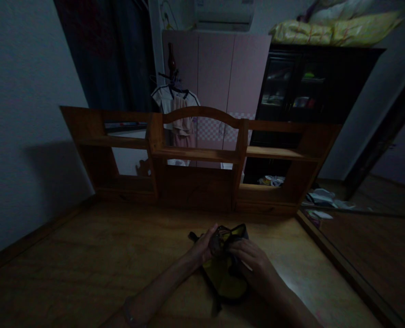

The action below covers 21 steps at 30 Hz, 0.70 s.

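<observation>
A small black-and-yellow fabric bag [227,280] lies on the wooden surface in front of me, its black-edged mouth facing away. My left hand [206,245] is at its left side, thumb up, closed around a dark, rounded, shiny object [217,243] at the bag's mouth. The dim light hides what kind of thing it is. On the other side, my right hand [252,257] has its fingers bent over the bag's dark edge, gripping it. Its fingertips are partly lost in shadow. A black strap end sticks out past the left hand.
Across the far end of the wooden surface [86,259] stands a wooden shelf unit [195,155] with open compartments. A raised wooden rail [339,259] borders the right side, and a pale wall [28,136] the left. Behind are pink cupboards [216,73] and a dark cabinet [335,86].
</observation>
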Motion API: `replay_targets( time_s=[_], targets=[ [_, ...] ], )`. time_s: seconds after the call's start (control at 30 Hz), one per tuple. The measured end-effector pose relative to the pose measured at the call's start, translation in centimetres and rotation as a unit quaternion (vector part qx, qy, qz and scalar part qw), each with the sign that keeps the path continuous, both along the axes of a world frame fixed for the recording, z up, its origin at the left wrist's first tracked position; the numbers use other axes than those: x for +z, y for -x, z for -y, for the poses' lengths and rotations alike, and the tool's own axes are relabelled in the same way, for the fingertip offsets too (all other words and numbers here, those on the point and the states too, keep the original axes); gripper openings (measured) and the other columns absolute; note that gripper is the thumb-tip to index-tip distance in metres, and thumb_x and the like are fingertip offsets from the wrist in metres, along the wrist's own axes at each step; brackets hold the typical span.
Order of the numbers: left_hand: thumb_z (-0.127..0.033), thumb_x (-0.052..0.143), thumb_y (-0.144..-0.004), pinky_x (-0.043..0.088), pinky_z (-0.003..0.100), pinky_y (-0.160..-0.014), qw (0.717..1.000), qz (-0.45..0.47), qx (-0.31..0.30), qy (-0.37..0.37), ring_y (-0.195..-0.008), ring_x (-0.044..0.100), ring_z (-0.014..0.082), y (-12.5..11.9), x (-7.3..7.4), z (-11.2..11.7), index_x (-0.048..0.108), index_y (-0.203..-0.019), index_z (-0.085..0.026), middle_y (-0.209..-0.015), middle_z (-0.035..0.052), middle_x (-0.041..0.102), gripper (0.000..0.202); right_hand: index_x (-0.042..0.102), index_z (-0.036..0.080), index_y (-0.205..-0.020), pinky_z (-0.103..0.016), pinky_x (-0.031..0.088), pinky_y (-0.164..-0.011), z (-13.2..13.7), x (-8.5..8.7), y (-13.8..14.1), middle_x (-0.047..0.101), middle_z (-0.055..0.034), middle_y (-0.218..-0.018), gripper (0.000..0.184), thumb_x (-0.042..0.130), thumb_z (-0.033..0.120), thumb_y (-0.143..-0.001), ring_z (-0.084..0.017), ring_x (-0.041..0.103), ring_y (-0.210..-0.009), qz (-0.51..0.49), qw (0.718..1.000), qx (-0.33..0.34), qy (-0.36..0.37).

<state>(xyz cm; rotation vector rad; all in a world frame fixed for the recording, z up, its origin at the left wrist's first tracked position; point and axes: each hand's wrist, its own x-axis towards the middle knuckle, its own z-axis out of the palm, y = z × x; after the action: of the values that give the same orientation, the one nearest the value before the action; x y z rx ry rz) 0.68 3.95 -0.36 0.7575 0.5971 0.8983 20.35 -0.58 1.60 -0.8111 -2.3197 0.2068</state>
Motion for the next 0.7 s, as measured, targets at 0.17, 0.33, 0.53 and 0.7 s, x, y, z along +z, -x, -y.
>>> replay_targets(
  time_s=[0.17, 0.33, 0.53, 0.7],
  targets=[
    [-0.049, 0.053, -0.089, 0.053, 0.028, -0.073, 0.997, 0.038, 0.031, 0.051, -0.08, 0.069, 0.0184, 0.2, 0.0, -0.4, 0.064, -0.106, -0.011, -0.095, 0.0096, 0.073, 0.043, 0.053, 0.027, -0.131, -0.047, 0.045, -0.102, -0.4, -0.2, -0.3, 0.058, -0.0085, -0.13, 0.045, 0.048, 0.011, -0.089, -0.024, 0.054, -0.121, -0.039, 0.998, -0.047, 0.009],
    [-0.057, 0.046, -0.09, 0.054, 0.029, -0.074, 0.998, 0.043, 0.014, 0.047, -0.087, 0.069, 0.0197, 0.5, 0.3, -0.1, 0.062, -0.112, -0.012, -0.1, 0.0107, 0.072, 0.052, 0.036, 0.029, -0.143, -0.049, 0.035, -0.111, 0.3, 0.4, 0.7, 0.039, -0.0078, -0.148, 0.056, 0.048, 0.014, -0.091, -0.024, 0.037, -0.136, -0.074, 0.995, -0.045, 0.058],
    [-0.045, 0.069, -0.078, 0.056, 0.032, -0.067, 0.999, -0.024, -0.008, -0.038, -0.087, 0.068, 0.0232, 0.8, 0.1, 0.9, 0.06, -0.113, -0.016, -0.103, 0.0113, 0.069, 0.046, 0.027, 0.03, -0.146, -0.051, 0.025, -0.115, 0.4, 0.6, 0.9, 0.03, -0.0067, -0.153, 0.059, 0.052, 0.028, -0.092, -0.024, 0.028, -0.14, -0.137, 0.973, -0.023, 0.182],
    [-0.035, 0.064, -0.079, 0.055, 0.04, -0.069, 0.995, -0.065, -0.024, -0.068, -0.089, 0.066, 0.0252, 0.4, -0.2, 0.9, 0.059, -0.114, -0.019, -0.102, 0.0088, 0.068, 0.038, 0.035, 0.03, -0.143, -0.047, 0.033, -0.111, -0.1, 0.1, 0.6, 0.04, -0.0075, -0.148, 0.06, 0.059, 0.035, -0.089, -0.025, 0.04, -0.134, -0.25, 0.911, 0.032, 0.328]
  ],
)
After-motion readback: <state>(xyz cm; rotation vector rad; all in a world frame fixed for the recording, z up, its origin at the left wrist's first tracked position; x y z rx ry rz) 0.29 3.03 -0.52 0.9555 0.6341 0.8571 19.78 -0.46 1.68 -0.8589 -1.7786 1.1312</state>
